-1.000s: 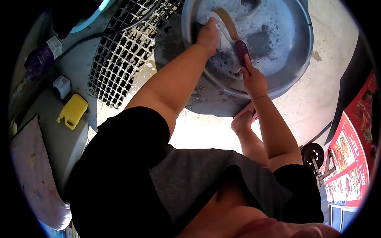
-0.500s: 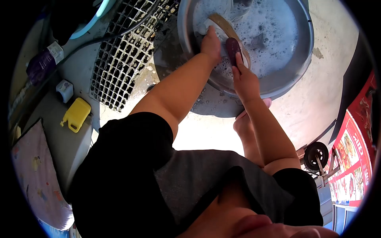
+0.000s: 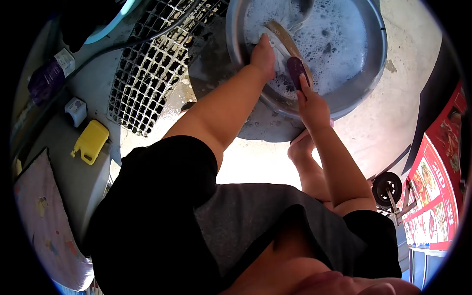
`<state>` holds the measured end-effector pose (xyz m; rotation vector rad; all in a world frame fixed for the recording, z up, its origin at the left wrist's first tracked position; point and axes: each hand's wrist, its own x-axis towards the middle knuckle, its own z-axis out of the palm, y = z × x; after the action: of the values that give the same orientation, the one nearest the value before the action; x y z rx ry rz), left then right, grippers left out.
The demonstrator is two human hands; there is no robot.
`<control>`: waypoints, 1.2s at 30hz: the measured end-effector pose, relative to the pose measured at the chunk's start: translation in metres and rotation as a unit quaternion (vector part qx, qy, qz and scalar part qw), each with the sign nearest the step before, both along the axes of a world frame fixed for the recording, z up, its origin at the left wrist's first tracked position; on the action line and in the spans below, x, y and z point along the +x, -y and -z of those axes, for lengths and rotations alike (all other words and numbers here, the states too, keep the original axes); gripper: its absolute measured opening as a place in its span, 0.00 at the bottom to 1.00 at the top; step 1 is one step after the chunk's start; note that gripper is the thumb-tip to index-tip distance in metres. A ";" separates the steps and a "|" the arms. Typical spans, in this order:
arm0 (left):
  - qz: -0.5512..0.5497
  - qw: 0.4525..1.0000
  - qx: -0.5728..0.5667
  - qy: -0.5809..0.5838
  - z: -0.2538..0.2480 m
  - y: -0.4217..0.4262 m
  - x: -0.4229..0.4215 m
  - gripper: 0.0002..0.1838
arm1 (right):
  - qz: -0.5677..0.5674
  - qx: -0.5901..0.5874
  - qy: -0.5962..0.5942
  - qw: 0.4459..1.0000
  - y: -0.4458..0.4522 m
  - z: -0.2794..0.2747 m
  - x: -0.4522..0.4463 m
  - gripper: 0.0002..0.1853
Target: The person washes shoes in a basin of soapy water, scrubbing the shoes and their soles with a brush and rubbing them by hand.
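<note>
A round grey basin (image 3: 379, 54) holds sudsy water (image 3: 339, 34). Near its lower left rim is a white shoe (image 3: 281, 53) with a tan sole (image 3: 285, 37) facing up and to the right. My left hand (image 3: 264, 56) is closed on the shoe's white upper, thumb along its side; the other fingers are hidden. In my right hand (image 3: 313, 105) is a purple-backed scrub brush (image 3: 297, 69), index finger stretched along its back. The brush lies against the sole's edge, its bristles hidden. Another grey-white item (image 3: 304, 10) sits partly in the suds at the top.
A metal grate (image 3: 142, 73) lies left of the basin, crossed by a dark hose (image 3: 120, 46). Further left are a yellow jug (image 3: 92, 141), a white container (image 3: 75, 111) and a purple bottle (image 3: 46, 81). At right stand a wheel (image 3: 387, 189) and a red sign (image 3: 435, 191).
My right hand and the brush have slid down and to the right along the sole. The shoe has shifted slightly; my left hand keeps its hold. The camera view has moved a little.
</note>
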<state>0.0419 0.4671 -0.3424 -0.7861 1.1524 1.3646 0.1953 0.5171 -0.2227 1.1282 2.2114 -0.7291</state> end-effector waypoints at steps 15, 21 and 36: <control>0.124 0.987 0.001 -0.104 0.015 0.002 -0.006 0.36 | 0.031 -0.004 -0.065 0.997 0.011 0.007 0.004 0.25; 0.012 0.999 0.044 0.010 -0.024 0.000 -0.016 0.35 | -0.029 0.058 -0.035 0.997 -0.021 0.036 -0.106 0.25; 0.218 0.934 -0.099 -0.266 0.039 -0.001 -0.003 0.30 | 0.415 -0.115 -0.035 0.902 -0.094 0.104 0.046 0.29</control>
<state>0.0389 0.4686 -0.3814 -0.2603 1.7902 1.1164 0.2414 0.6116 -0.3264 1.9467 1.5646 -1.3394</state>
